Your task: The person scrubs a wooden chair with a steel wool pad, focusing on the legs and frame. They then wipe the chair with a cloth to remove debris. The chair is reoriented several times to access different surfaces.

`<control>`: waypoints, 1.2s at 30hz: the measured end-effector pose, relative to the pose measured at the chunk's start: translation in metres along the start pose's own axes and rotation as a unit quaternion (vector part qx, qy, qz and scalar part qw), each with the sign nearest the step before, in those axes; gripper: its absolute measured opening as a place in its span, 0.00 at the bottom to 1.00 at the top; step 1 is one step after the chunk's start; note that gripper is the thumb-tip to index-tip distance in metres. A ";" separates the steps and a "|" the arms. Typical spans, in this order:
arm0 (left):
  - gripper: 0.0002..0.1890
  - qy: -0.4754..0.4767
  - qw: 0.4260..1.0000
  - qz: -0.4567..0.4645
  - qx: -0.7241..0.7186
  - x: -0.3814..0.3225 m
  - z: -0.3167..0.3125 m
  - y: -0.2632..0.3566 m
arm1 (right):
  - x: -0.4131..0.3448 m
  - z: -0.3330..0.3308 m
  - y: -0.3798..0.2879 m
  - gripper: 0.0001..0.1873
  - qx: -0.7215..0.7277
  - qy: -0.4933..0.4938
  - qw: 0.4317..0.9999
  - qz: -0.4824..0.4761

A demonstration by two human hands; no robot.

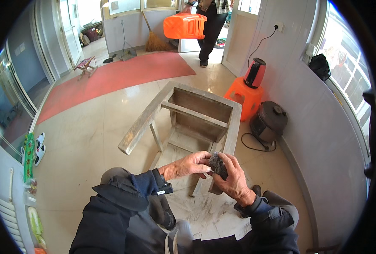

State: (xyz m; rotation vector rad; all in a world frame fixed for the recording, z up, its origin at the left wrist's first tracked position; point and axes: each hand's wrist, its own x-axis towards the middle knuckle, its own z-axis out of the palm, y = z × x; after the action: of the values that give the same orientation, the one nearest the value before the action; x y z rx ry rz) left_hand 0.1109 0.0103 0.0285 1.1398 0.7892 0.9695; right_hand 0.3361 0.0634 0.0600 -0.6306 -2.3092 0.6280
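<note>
A grey, fibrous scouring pad (218, 164), which looks like steel wool, is between my two hands. My right hand (234, 177) wraps it from the right with curled fingers. At the pad's left edge, the thumb and fingertips of my left hand (191, 165) pinch it. Just beyond my hands a worn wooden chair or stool frame (203, 93) lies tipped over, its legs and rails towards me. One leg (137, 135) reaches out to the left. The lower right leg (230, 139) passes partly behind my right hand.
To the right stand an orange plastic stool (245, 101) bearing a red kettle (255, 73), and a dark electric pot (268, 120) with its cord on the floor. A person (211, 28) carries an orange stool (184, 27) near the doorway. A red mat (127, 71) lies beyond; slippers (40, 149) are at left.
</note>
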 end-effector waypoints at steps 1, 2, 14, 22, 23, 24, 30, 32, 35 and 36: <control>0.25 -0.005 1.000 -0.001 0.003 0.000 -0.001 -0.001 | 0.001 -0.001 0.001 0.29 0.004 0.000 1.000 0.019; 0.25 0.001 1.000 -0.002 0.008 0.000 -0.001 -0.003 | 0.002 -0.003 0.003 0.28 0.001 -0.003 0.999 0.037; 0.38 0.046 0.981 -0.190 0.018 0.018 0.032 -0.023 | 0.005 -0.019 0.023 0.25 0.105 0.013 0.974 0.200; 0.35 0.024 0.982 -0.186 0.014 0.018 0.033 -0.014 | -0.001 -0.025 0.028 0.23 0.054 0.021 0.990 0.130; 0.34 0.021 0.982 -0.188 0.022 0.015 0.033 -0.014 | -0.001 -0.027 0.030 0.22 0.048 0.019 0.990 0.135; 0.34 0.020 0.980 -0.193 0.031 0.011 0.034 -0.015 | 0.000 -0.028 0.034 0.22 0.035 0.021 0.990 0.133; 0.32 -0.053 0.968 -0.245 0.023 -0.019 0.034 -0.020 | -0.003 -0.027 0.038 0.19 -0.031 -0.025 0.999 0.019; 0.32 -0.077 0.961 -0.266 0.002 -0.024 0.033 -0.020 | -0.004 -0.026 0.036 0.18 -0.042 -0.029 0.999 0.003; 0.32 -0.084 0.951 -0.298 0.013 -0.025 0.034 -0.019 | -0.002 -0.029 0.039 0.17 -0.081 -0.041 0.996 -0.014; 0.33 -0.084 0.952 -0.293 0.013 -0.025 0.035 -0.019 | 0.002 -0.031 0.043 0.17 -0.088 -0.026 0.996 -0.004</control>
State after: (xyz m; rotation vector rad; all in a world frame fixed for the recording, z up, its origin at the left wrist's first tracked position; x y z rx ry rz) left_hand 0.1368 -0.0276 0.0198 0.9137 0.9306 0.3618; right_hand 0.3682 0.1059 0.0566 -0.6928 -2.4322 0.4434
